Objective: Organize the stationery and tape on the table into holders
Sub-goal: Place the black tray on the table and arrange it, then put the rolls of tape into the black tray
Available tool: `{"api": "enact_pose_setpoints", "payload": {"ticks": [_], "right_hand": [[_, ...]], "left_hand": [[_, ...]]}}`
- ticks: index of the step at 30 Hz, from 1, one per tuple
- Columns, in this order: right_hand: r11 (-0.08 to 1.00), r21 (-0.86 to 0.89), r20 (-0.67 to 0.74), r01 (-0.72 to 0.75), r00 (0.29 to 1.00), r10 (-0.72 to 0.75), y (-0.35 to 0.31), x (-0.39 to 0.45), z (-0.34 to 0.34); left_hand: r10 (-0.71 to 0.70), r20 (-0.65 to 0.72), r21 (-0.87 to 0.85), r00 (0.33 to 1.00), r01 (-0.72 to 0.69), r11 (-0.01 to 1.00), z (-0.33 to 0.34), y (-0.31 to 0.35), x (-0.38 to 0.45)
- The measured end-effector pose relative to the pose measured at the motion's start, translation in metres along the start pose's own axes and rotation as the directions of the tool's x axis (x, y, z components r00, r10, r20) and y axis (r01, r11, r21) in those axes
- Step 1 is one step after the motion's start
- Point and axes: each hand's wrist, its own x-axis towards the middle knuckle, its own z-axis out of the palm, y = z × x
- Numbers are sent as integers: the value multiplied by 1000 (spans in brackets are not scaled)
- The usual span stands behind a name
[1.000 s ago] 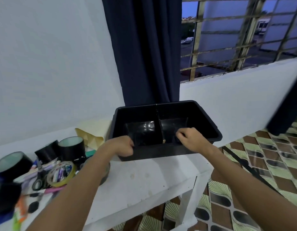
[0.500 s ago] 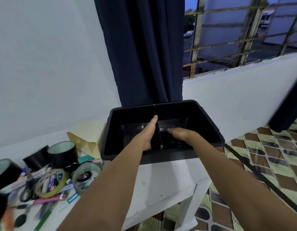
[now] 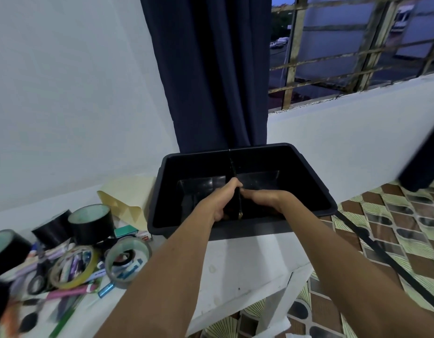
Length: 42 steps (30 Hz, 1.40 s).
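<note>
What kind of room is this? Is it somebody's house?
Probably a room in a home, used as a craft corner. A dark blue curtain hangs beside a barred window, the floor has patterned tiles, and a small white table holds tape rolls and pens.

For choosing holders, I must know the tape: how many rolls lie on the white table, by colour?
Wide black tape rolls: 3
Yellowish transparent tape roll: 1
Greyish clear tape roll: 1
Total: 5

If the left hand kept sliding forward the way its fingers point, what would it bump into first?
Probably the far wall of the black bin. The left hand points along the divider toward it, with nothing visible between, though depth is unclear.
</note>
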Motion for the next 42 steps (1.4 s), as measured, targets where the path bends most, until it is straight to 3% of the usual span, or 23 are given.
{"api": "enact_pose_setpoints", "payload": {"ticks": [6,15,21,24,26,29,32,34,37,42], "right_hand": [[998,-15,56,63,996,-63,-3,-1,2],[997,27,34,76,996,-77,4,7,3],[995,-49,48,86,995,-84,4,6,4],[991,-95,-1,99,995,-99,5,8,5],[985,-73,-93,158,982,-164,7,9,3],[935,-29,-317,354,883,-344,5,9,-2],[857,-186,-547,480,674,-496,-21,1,-1],[783,-267,-509,562,608,-609,-52,-7,13],[685,-335,-318,647,606,-729,-104,-9,54],[571,-312,-75,759,579,-811,-183,6,150]], "left_hand": [[-12,21,-22,1000,13,1000,-3,-1,0],[30,-40,79,999,-27,997,2,0,-8],[76,-41,115,996,-71,991,5,-1,-10],[109,-60,212,992,-94,973,4,-2,-10],[57,-54,214,997,-44,976,0,-2,-12],[75,-57,310,996,-54,949,-14,8,-22],[209,-117,301,971,-166,939,-43,28,-41],[304,-199,357,932,-220,908,-72,40,-62],[373,-289,450,882,-219,866,-123,45,-98],[356,-493,450,794,-117,885,-217,24,-160]]}}
